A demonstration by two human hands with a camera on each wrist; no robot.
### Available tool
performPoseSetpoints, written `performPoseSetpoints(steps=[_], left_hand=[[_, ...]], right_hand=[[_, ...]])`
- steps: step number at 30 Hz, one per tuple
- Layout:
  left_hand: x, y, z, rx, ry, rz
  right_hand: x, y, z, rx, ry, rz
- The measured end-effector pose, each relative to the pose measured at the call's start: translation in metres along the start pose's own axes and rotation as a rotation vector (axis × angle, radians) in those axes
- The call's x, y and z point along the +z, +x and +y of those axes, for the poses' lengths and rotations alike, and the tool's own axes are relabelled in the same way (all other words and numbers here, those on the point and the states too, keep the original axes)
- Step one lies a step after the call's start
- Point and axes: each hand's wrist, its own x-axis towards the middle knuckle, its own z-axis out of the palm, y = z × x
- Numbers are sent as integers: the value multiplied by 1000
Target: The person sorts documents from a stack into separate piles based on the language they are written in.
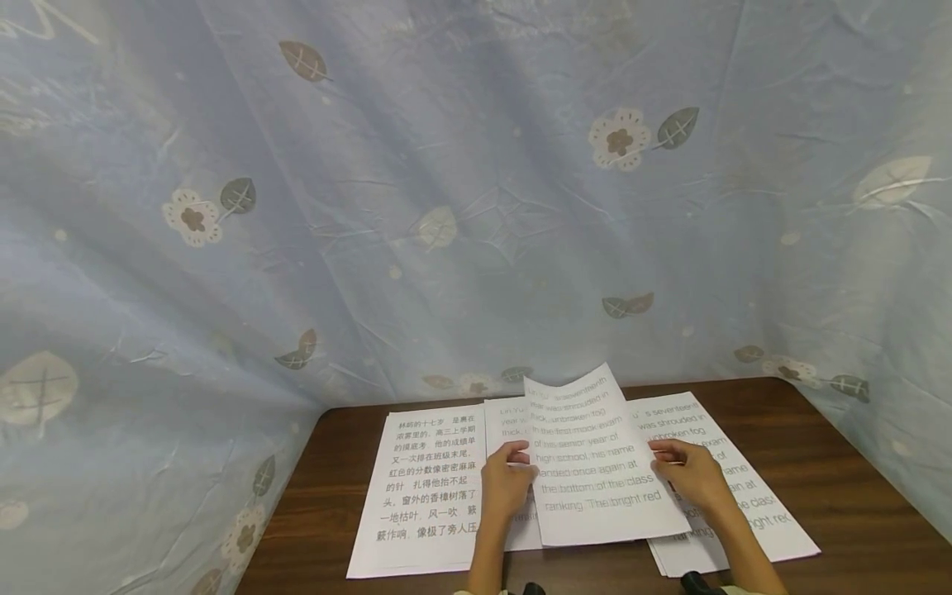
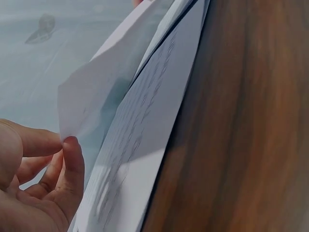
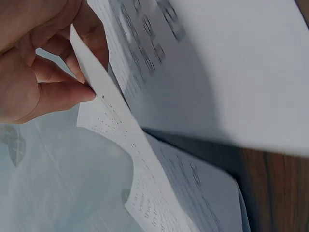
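A printed sheet of paper (image 1: 587, 463) with English text is held up between both hands, its top edge curving. My left hand (image 1: 507, 483) pinches the sheet's left edge between thumb and fingers; the left wrist view shows this pinch on the paper's edge (image 2: 72, 106). On the opposite edge, my right hand (image 1: 692, 475) grips the sheet with thumb and fingers, seen close in the right wrist view beside the paper (image 3: 120, 116). Below the raised sheet lies a middle stack of English pages (image 1: 513, 537), partly covered by it.
To the left lies a stack of pages with Chinese text (image 1: 424, 487). Another English stack (image 1: 773, 521), slightly fanned, lies under the right forearm. All rest on a dark brown wooden table (image 1: 833, 463). A pale blue curtain (image 1: 476, 207) with leaves and flowers hangs behind and beside the table.
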Motion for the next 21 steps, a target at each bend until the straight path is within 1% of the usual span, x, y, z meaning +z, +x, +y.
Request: performPoseSetpoints(steps=[5, 9, 11, 15, 21], left_hand=[[18, -3, 3, 17, -23, -6], [31, -7, 6, 23, -43, -2], [37, -9, 8, 13, -55, 1], [48, -11, 11, 15, -73, 1], [63, -16, 16, 6, -107, -19]], right_hand=[[-16, 0, 10, 6, -48, 5], [-27, 0, 13, 14, -60, 9], [-32, 0, 16, 13, -74, 11], [-43, 0, 23, 1, -97, 3], [-60, -3, 35, 3, -133, 1]])
